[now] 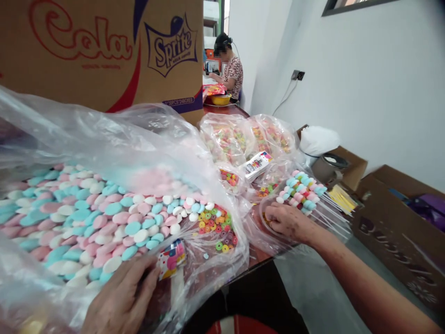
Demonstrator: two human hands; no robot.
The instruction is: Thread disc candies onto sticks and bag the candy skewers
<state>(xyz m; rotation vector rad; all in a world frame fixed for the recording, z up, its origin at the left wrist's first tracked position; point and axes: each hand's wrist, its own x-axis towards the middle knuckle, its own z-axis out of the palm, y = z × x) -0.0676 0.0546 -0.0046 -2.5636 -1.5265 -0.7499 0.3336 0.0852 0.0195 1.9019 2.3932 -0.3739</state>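
Observation:
My left hand is closed at the lower left, its thumb and fingers pinching the edge of a small glossy printed packet in pink, yellow and blue. Loose pink, blue and white oval candies spread behind it inside a large clear plastic bag. Small ring candies lie beside them. My right hand is closed at the table's right edge, fingers curled in; what they hold is hidden. Just behind it lies a bundle of candy skewers, their white sticks pointing right.
A large cardboard box stands at the back left. Clear bags of ring candies and a stack of printed cards lie mid-table. Open cartons stand at right. Another person sits at the far end.

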